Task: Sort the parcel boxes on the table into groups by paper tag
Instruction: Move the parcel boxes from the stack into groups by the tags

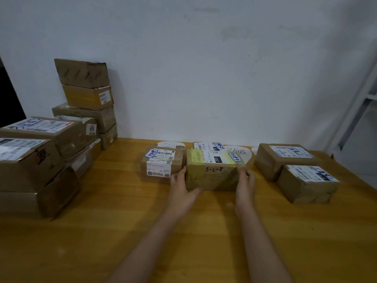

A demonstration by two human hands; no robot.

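A cardboard parcel marked "3-2-8" [212,172], with yellow tape and a blue-edged paper tag on top, sits mid-table. My left hand [181,186] presses its left side and my right hand [244,180] its right side, so both grip it. Right behind it lies another tagged box [206,145], mostly hidden. A smaller tagged box [161,164] stands just to its left. Two tagged boxes sit at the right, one behind [283,158] and one in front [306,184]. White paper tags lie on the table behind the groups, one with handwriting [242,153].
A large pile of parcel boxes [36,160] fills the table's left side, with a taller stack [87,99] against the white wall. The wooden table [142,231] stretches toward me. A white metal frame [359,111] stands past the table's right edge.
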